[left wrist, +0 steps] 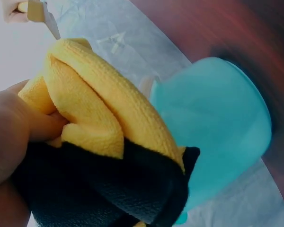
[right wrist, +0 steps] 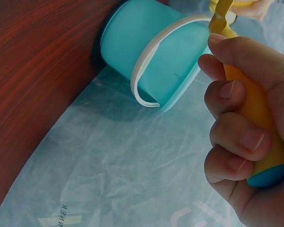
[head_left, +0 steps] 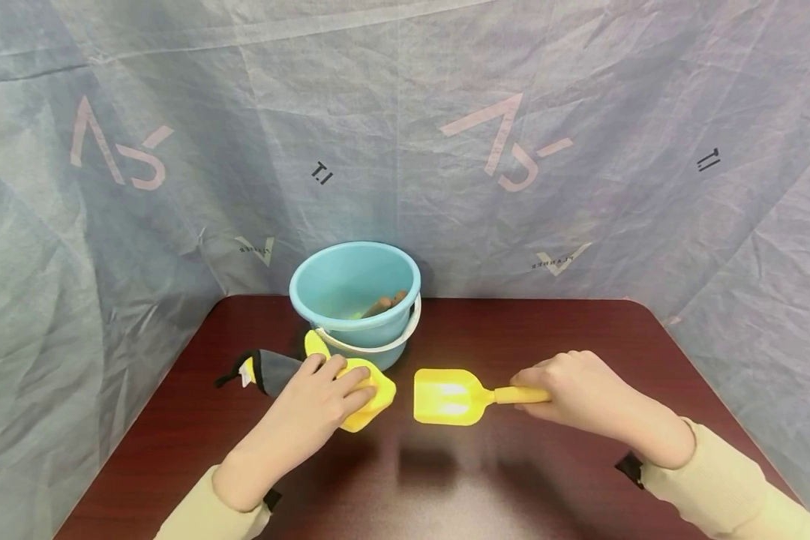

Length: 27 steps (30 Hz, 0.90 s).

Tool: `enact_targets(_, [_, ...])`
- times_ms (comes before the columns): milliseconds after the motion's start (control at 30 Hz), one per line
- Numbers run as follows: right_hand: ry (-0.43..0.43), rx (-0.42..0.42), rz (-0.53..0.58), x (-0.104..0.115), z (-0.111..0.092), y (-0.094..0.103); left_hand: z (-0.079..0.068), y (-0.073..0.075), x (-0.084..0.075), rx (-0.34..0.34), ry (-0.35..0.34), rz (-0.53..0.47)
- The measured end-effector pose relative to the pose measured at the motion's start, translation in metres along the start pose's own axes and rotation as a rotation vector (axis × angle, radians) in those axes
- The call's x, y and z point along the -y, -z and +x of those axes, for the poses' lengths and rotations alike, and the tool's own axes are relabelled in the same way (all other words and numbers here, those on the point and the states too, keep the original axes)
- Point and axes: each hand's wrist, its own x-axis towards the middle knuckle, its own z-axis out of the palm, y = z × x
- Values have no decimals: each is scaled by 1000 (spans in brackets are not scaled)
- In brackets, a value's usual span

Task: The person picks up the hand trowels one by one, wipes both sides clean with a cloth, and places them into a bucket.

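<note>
My left hand [head_left: 320, 397] holds a yellow-and-black fleece item [left wrist: 94, 104], its soft folds bunched at the thumb. In the head view its dark part [head_left: 277, 373] extends left, ending in a black-trimmed tip with white and yellow. My right hand [head_left: 577, 390] grips a yellow toy shovel [head_left: 448, 397] by its handle, fingers wrapped round it. The handle [right wrist: 253, 109] ends in a blue cap. The shovel's blade points left toward the fleece item, held above the tabletop. Just behind the left hand stands a light blue bucket [head_left: 324, 289], with its white handle [head_left: 415, 322] hanging down in front.
Brown objects [head_left: 381, 306] lie inside the bucket, mostly hidden by its rim. A dark red-brown table [head_left: 513, 337] lies under everything. Grey printed fabric [head_left: 391, 112] hangs behind the table and along both sides.
</note>
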Motion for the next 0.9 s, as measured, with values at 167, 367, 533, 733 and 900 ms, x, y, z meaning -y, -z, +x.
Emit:
enact_targets(167, [-3,0,-1,-1,-1,-1,-7,7,4,-13,53,-7])
enact_targets(367, [-1,-4,-4,-2,-2,-3,-6,17,11,-47,86,28])
enact_targets(533, [-10,0,-6,-2,-2,-3,5,27,15,-55,75,51])
enact_targets(733, [-18,16,-6,-2,-2,-3,23,34,17,-136,39,53])
enact_targets(900, [-22,20,-19,-2,-1,-3,38,38,17,-208,3,66])
